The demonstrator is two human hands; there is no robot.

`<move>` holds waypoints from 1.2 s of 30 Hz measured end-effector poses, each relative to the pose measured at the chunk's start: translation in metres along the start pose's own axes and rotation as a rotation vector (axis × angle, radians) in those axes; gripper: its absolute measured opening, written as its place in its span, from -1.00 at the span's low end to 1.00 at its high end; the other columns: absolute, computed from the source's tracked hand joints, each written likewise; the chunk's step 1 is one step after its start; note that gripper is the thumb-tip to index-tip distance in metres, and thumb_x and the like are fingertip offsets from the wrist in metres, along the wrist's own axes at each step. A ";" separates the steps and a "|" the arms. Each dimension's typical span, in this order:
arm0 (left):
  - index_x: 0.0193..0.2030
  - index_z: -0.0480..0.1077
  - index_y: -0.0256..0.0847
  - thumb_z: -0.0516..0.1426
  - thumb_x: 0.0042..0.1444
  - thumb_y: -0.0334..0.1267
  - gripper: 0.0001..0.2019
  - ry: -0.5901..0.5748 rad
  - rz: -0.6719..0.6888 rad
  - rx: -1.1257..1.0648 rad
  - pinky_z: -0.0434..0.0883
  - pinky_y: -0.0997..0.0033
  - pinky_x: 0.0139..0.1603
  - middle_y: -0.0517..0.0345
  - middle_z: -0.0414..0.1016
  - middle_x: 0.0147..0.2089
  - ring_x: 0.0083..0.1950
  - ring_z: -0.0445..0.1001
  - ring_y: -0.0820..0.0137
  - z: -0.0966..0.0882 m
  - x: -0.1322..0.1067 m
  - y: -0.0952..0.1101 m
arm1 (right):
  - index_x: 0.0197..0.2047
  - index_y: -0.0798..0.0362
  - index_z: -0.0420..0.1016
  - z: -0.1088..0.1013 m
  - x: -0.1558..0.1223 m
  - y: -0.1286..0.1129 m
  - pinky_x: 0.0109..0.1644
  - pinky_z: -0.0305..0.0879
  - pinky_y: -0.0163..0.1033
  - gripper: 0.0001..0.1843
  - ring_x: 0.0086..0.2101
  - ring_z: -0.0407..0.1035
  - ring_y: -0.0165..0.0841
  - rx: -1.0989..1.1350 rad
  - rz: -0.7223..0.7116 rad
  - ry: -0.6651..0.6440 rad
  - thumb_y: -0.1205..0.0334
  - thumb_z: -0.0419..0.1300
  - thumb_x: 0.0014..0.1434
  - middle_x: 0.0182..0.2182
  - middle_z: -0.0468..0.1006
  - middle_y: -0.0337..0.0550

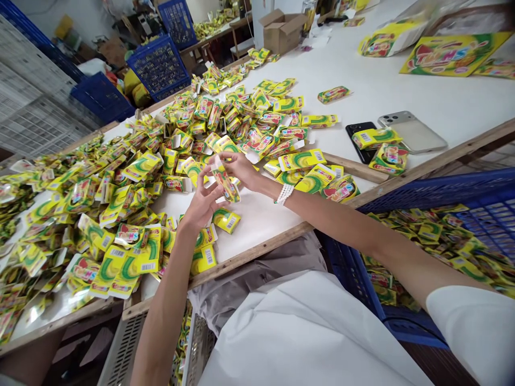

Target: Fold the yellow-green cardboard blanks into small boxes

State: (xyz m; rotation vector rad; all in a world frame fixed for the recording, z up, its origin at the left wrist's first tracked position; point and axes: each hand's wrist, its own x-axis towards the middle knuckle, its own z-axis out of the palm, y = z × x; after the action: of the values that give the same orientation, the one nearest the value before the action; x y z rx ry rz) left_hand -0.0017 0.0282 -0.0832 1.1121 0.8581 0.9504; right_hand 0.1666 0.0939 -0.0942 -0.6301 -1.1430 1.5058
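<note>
The fingers of the right hand [239, 169] hide the top end of the yellow packet [225, 186] they pinch. Another packet [376, 138] covers part of a black phone [357, 145]. A printed plastic bag [392, 37] near the top is blurred, a blue crate [442, 195] runs off the right edge, and the small print on the packets is too tiny to read.

Yellow packet [225, 185] with green arcs

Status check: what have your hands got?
Right grip pinching yellow packet; left grip open beside it. Loose packets heaped on table, none blocking.
</note>
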 end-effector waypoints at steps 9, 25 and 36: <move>0.35 0.14 0.23 0.51 -0.01 -0.06 -0.13 0.398 0.274 0.190 0.67 0.51 -0.29 0.27 0.53 0.02 -0.13 0.61 0.45 -0.008 0.007 -0.004 | 0.03 0.02 0.54 -0.002 0.002 0.006 -0.16 0.62 -0.21 -0.65 -0.32 0.65 -0.30 -0.251 -0.124 0.034 0.27 0.38 0.16 -0.37 0.68 -0.27; 0.37 0.20 0.32 0.46 0.08 0.01 -0.22 0.280 0.364 0.238 0.73 0.32 -0.11 0.21 0.52 0.22 -0.01 0.62 0.38 -0.008 0.011 -0.012 | 0.02 0.05 0.68 -0.007 0.001 -0.001 -0.13 0.57 -0.28 -0.57 -0.19 0.68 -0.25 -0.341 -0.249 0.033 0.30 0.47 0.03 -0.32 0.72 -0.20; 0.22 0.31 0.14 0.48 0.04 -0.04 -0.34 0.277 0.337 0.218 0.74 0.26 -0.07 0.18 0.47 0.24 -0.04 0.60 0.41 -0.012 0.012 -0.015 | 0.12 0.03 0.72 -0.010 0.001 -0.004 -0.21 0.54 -0.33 -0.49 -0.20 0.60 -0.31 -0.446 -0.290 -0.037 0.36 0.43 0.06 -0.13 0.76 -0.10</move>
State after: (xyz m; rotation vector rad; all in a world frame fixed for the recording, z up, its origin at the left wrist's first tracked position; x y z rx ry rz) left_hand -0.0054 0.0407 -0.1010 1.3598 1.0362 1.3367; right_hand 0.1769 0.0979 -0.0942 -0.6998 -1.5455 1.0250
